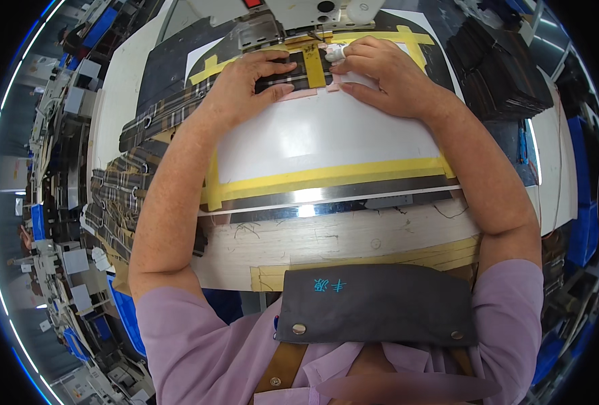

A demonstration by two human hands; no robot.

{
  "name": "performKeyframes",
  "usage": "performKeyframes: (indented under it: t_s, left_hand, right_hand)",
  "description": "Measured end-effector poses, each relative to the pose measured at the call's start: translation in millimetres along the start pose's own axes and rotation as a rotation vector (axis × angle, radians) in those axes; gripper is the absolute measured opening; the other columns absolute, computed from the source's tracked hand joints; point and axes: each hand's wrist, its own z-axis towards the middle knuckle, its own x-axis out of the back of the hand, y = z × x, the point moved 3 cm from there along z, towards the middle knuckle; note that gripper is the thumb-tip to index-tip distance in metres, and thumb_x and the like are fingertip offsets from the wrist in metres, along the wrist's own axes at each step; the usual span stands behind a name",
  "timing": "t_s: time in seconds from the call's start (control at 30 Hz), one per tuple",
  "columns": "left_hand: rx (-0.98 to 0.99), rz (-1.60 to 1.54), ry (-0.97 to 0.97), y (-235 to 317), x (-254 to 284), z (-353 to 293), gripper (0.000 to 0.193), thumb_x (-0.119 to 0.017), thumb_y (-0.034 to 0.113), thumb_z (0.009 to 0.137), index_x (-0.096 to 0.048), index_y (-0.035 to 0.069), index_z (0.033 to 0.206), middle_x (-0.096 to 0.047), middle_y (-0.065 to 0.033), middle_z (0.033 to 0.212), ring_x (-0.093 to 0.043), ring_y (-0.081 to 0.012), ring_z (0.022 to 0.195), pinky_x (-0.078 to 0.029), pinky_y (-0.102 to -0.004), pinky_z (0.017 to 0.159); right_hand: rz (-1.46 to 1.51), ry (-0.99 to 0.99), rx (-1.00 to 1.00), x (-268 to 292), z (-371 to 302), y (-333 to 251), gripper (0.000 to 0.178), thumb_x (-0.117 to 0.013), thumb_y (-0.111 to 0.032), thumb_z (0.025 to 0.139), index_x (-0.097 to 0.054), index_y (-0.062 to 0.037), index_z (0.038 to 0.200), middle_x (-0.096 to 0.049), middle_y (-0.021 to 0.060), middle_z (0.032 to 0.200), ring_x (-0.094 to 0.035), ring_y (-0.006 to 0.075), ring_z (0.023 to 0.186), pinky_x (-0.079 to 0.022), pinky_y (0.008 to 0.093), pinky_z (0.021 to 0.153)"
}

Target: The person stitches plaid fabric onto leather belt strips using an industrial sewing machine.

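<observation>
My left hand [249, 84] lies with fingers apart on a dark plaid fabric piece [293, 75], thumb along its near edge. A yellow strip [314, 66] crosses the fabric between my hands. My right hand [390, 77] rests at the piece's right end, fingers apart, thumb and index finger beside a pale pink edging [333, 84]. Something small and white [335, 52] sits at the fingertips of that hand; I cannot tell whether it is wrapped on a finger or lies under it. Just beyond both hands stands the sewing machine [323, 12].
A white sheet [326, 142] is taped to the worktop with yellow tape [333, 177]. Plaid straps with metal rings [154, 121] pile up left, beside my left arm. A stack of dark pieces [495, 67] stands right. A blue tool [523, 143] lies near it.
</observation>
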Motion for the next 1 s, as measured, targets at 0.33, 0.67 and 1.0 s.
performKeyframes:
  t_s: [0.33,0.67,1.0]
  left_hand:
    - [0.5,0.363,-0.199,-89.5,88.5,-93.5,0.077,-0.07,0.017,0.067,-0.052,0.008,0.142,-0.059,-0.0189,0.137,-0.057,-0.0342,0.126,-0.043,-0.0387,0.111]
    - [0.524,0.585,-0.024,-106.4,97.2,-103.9,0.046,-0.056,0.0,0.081,-0.068,0.014,0.124,-0.07,-0.0102,0.12,-0.065,-0.0342,0.108,-0.052,-0.0409,0.094]
    - [0.591,0.808,0.009,-177.4,112.0,-185.1,0.047,-0.04,0.01,0.094,-0.058,0.019,0.136,-0.067,-0.0121,0.125,-0.065,-0.0329,0.111,-0.052,-0.0456,0.09]
  right_hand:
    - [-0.07,0.095,-0.006,5.0,-0.2,-0.7,0.025,-0.066,-0.021,0.088,-0.066,-0.005,0.108,-0.064,0.0136,0.102,-0.06,0.0326,0.102,-0.047,0.0423,0.091]
    - [-0.131,0.105,-0.026,10.8,-8.3,-0.4,0.019,-0.064,-0.018,0.09,-0.066,-0.0048,0.104,-0.064,0.0124,0.1,-0.061,0.0321,0.099,-0.048,0.0426,0.089]
    - [-0.464,0.324,-0.029,79.5,-41.3,-24.3,0.017,-0.074,-0.022,0.083,-0.071,-0.009,0.093,-0.065,0.0053,0.093,-0.063,0.0256,0.093,-0.05,0.0397,0.082]
